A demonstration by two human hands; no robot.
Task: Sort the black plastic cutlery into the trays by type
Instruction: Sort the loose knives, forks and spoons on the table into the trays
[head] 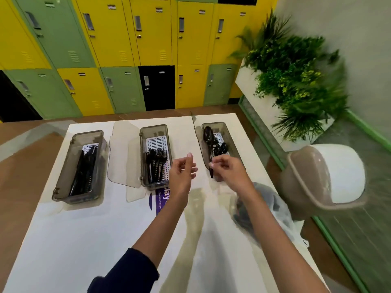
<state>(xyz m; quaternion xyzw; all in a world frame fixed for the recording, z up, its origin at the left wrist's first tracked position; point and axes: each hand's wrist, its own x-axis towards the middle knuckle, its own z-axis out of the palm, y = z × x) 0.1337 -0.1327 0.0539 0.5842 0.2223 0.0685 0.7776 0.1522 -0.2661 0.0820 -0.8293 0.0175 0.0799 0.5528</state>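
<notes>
Black spoon (207,133): lying lengthwise over the right tray (214,124), bowl toward the far end, handle running near and ending past the tray's near rim. Cannot tell whether the bowl is touching the tray floor.

Right hand (229,171): holding the spoon by its handle. Fingers (213,163) are pinching the handle at its near part, thumb and forefinger closed together on it, the other fingers curling loosely behind.

Loose spoons (221,148): lying inside the right tray, just right of the held one, on a white slotted insert.

Left hand (182,172): hovering between the middle tray and the right tray, above the bench (84,240). Fingers are standing relaxed and slightly apart, pointing up and away, gripping nothing and touching nothing.

Middle tray (154,126): holding black forks (155,163), tines pointing far. Its clear lid (123,155) is lying open on its left side.

Left tray (63,180): holding black knives (83,172), packed lengthwise.

All three trays are sitting in a row across the far half of the bench, well apart from one another.

Purple label (161,200): showing on the bench just near the middle tray.

Clear plastic bag (273,206): lying at the near right of the bench, partly under the right forearm, dark contents blurred.

Beyond the bench: chair (330,176) on the right, green plants (296,81) far right, yellow, green and black lockers (118,39) along the far wall.
</notes>
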